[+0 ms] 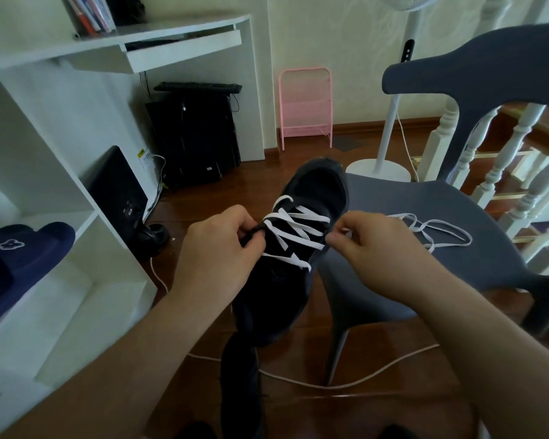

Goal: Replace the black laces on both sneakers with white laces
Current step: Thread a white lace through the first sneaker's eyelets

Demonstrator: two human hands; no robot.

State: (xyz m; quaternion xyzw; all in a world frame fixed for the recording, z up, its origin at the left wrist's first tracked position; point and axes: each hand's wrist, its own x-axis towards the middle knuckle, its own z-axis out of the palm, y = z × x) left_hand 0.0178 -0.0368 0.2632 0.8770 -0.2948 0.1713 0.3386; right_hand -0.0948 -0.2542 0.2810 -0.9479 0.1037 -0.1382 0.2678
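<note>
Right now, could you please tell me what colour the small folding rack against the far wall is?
Pink; the folding rack shows clearly in the head view.

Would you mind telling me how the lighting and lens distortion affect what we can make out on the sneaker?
Head view: dim, soft light; the black sneaker loses detail in shadow, while the white lace stands out sharply. Wide-angle bending curves the white shelf and chair edges. The floor shows mild glare.
</note>
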